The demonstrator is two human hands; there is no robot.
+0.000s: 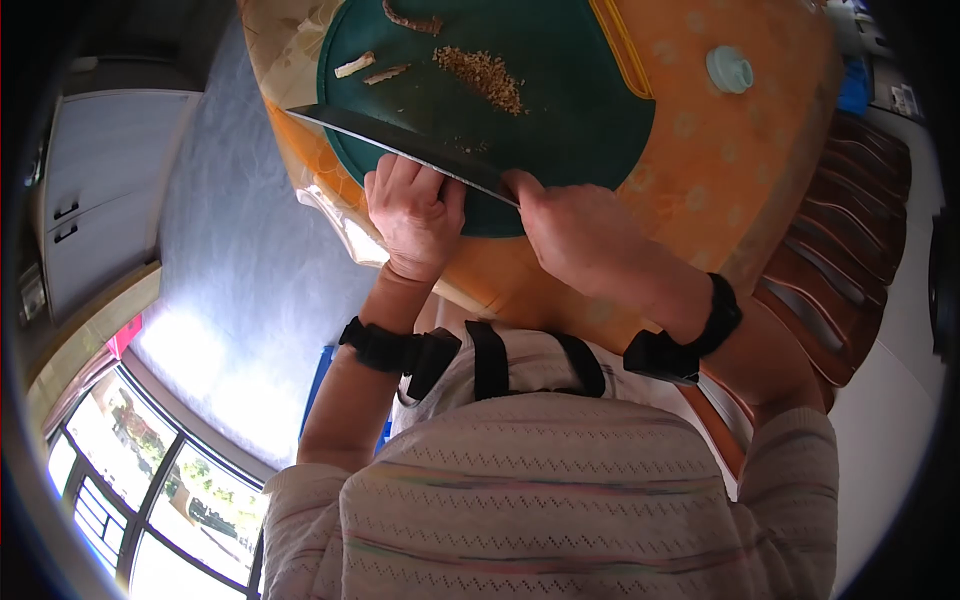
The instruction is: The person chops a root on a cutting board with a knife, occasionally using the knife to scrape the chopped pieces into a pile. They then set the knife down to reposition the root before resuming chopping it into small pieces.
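Observation:
A dark green cutting board (570,130) lies on the table, with a heap of chopped brown bits (485,78) near its middle. My right hand (575,225) is wrapped round the handle end of a long knife (400,138), whose blade reaches left across the board. Just below the blade, my left hand (415,215) has its fingers curled against the board's near part; whatever lies under them is hidden. Two pale strips (355,65) (387,74) and a curved reddish-brown piece (412,20) rest towards the board's upper left.
An orange patterned cloth (700,180) covers the table. On it at the right stands a pale green cap-like object (729,70). A yellow handle or strip (622,45) edges the board. A slatted wooden chair (830,260) is at the right.

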